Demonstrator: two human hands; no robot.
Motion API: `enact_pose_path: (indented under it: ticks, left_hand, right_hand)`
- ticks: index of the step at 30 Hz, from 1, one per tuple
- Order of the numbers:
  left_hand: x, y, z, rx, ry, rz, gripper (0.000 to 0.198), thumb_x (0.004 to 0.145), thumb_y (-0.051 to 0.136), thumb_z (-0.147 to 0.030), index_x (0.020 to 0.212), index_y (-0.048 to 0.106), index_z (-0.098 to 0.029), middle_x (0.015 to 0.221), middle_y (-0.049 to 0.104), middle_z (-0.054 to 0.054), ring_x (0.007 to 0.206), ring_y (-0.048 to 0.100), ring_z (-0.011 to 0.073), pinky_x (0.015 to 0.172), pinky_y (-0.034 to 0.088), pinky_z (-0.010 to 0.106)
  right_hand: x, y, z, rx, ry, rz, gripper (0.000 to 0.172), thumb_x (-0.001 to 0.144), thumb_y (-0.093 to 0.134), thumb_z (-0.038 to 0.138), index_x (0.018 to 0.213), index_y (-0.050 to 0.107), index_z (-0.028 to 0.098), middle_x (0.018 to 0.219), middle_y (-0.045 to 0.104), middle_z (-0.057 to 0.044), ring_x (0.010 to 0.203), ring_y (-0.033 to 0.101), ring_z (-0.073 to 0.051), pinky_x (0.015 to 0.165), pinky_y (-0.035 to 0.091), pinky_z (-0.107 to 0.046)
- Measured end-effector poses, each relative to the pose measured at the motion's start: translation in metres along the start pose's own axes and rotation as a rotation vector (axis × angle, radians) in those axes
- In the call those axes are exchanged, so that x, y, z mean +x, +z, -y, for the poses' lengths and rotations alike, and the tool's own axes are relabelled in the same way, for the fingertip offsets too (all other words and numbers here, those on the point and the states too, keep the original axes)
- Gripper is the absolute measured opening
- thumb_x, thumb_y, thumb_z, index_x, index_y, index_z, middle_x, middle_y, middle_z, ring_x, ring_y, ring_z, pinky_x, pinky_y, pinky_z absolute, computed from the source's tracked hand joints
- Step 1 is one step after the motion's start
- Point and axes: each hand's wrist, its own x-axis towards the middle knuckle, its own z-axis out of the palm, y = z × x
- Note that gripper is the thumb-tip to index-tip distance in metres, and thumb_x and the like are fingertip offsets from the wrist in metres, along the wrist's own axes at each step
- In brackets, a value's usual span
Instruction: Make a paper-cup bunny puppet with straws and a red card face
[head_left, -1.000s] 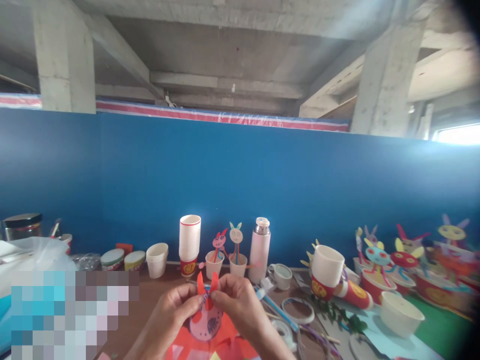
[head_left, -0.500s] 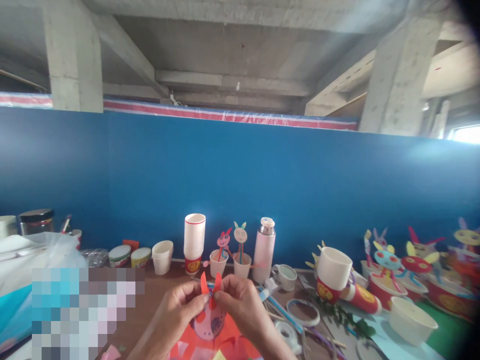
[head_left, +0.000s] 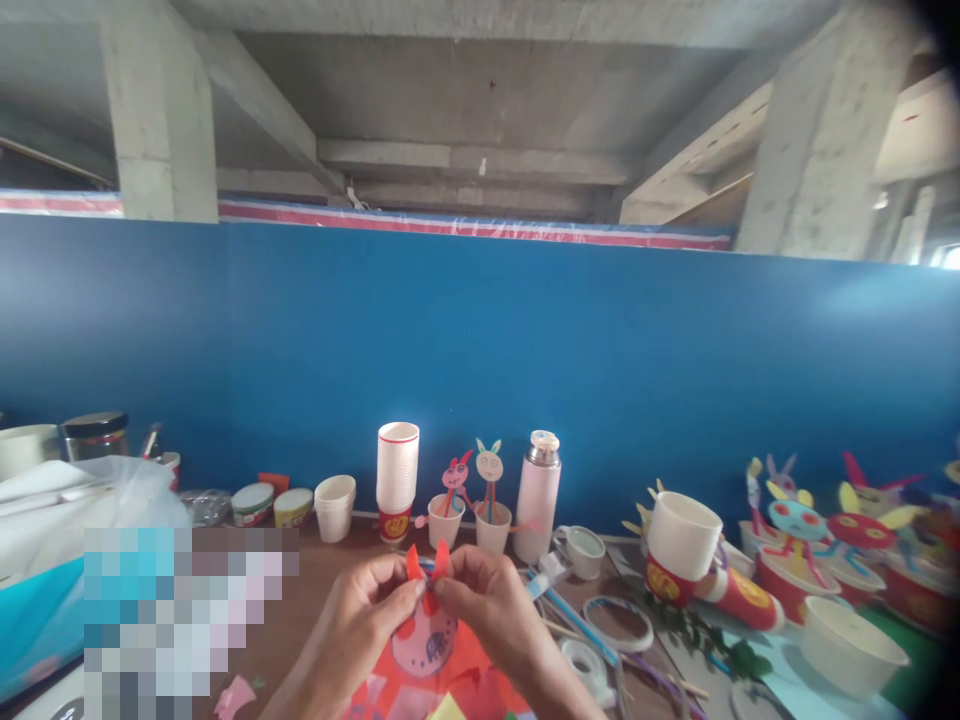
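A pink round paper face (head_left: pixel 414 654) with drawn markings hangs below my fingers over the table. Two red-orange paper ears (head_left: pixel 442 560) stand up at its top edge. My left hand (head_left: pixel 375 604) pinches the base of the left ear between thumb and fingers. On the other side, my right hand (head_left: pixel 486 594) pinches the right ear the same way, the two thumbs almost meeting. My fingers hide the join between ears and face. Beneath lie red paper sheets (head_left: pixel 480 655) with pink and yellow scraps.
Behind my hands stand two small cups with paper-face figures (head_left: pixel 490 465), a tall cup stack (head_left: pixel 397 470) and a pink thermos (head_left: pixel 538 500). Tape rolls (head_left: pixel 585 668) and a mug (head_left: pixel 583 552) lie to the right, with more cup figures (head_left: pixel 799 520). A plastic bag (head_left: pixel 142 490) is on the left.
The view has shifted slightly, so most things sit a little farther right. Both hands keep their pinch on the ears, with only slight finger movement.
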Motion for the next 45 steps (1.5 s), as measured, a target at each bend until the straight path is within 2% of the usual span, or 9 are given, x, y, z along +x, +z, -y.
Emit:
enact_pose_path:
  ticks: [8,17,24,28,31,35,45]
  left_hand:
    - [0.005,-0.006,0.006,-0.029,-0.076,0.087,0.029,0.061,0.065,-0.039,0.067,0.066,-0.011,0.05,0.051,-0.001,0.047,0.039,0.0091,0.046,0.029,0.019]
    - [0.008,-0.006,0.011,0.002,-0.093,0.055,0.036,0.055,0.069,-0.037,0.078,0.069,-0.009,0.051,0.054,-0.001,0.048,0.042,0.0099,0.046,0.03,0.019]
    - [0.007,-0.004,0.007,0.033,-0.068,0.008,0.033,0.056,0.065,-0.041,0.067,0.066,-0.01,0.045,0.05,-0.002,0.042,0.041,0.0098,0.044,0.031,0.021]
    - [0.009,-0.005,0.009,0.066,-0.021,-0.014,0.029,0.057,0.063,-0.04,0.06,0.062,-0.012,0.042,0.045,-0.004,0.041,0.037,0.0085,0.042,0.027,0.02]
    - [0.008,-0.004,0.009,0.078,-0.015,-0.018,0.026,0.06,0.061,-0.038,0.056,0.058,-0.013,0.043,0.042,-0.005,0.042,0.033,0.0076,0.042,0.023,0.019]
    - [0.003,0.0,0.002,0.093,-0.036,0.016,0.023,0.061,0.06,-0.035,0.06,0.058,-0.013,0.045,0.038,-0.006,0.044,0.03,0.0077,0.043,0.021,0.019]
    - [-0.001,0.0,-0.003,0.039,-0.036,0.07,0.021,0.062,0.06,-0.033,0.06,0.056,-0.012,0.049,0.04,-0.004,0.047,0.03,0.0084,0.045,0.022,0.02]
  right_hand:
    - [0.0,-0.002,-0.004,-0.067,-0.013,-0.014,0.006,0.068,0.056,0.017,0.065,0.056,0.012,0.058,0.056,0.001,0.051,0.047,-0.008,0.049,0.035,-0.019]
    - [-0.004,0.001,0.0,-0.235,-0.046,-0.07,0.008,0.07,0.057,0.019,0.065,0.058,0.012,0.059,0.055,0.001,0.054,0.045,-0.009,0.05,0.033,-0.019]
    - [0.0,0.001,0.001,0.011,0.002,0.027,0.016,0.068,0.061,0.026,0.072,0.062,0.01,0.061,0.058,0.0,0.055,0.049,-0.009,0.056,0.038,-0.021]
    - [0.0,0.0,0.001,-0.008,0.012,-0.005,0.02,0.068,0.061,0.031,0.067,0.061,0.011,0.055,0.054,0.002,0.051,0.045,-0.008,0.051,0.035,-0.019]
    - [0.0,0.002,0.0,-0.011,0.023,-0.017,0.017,0.066,0.063,0.028,0.064,0.061,0.012,0.054,0.056,0.001,0.052,0.048,-0.009,0.052,0.036,-0.02]
    - [-0.001,0.005,0.0,-0.047,0.023,-0.041,0.011,0.065,0.059,0.022,0.061,0.06,0.012,0.055,0.057,0.001,0.051,0.049,-0.009,0.051,0.037,-0.019]
    - [-0.004,0.005,0.002,-0.075,-0.012,-0.033,0.009,0.067,0.055,0.018,0.061,0.058,0.012,0.055,0.055,0.002,0.05,0.047,-0.009,0.05,0.035,-0.019]
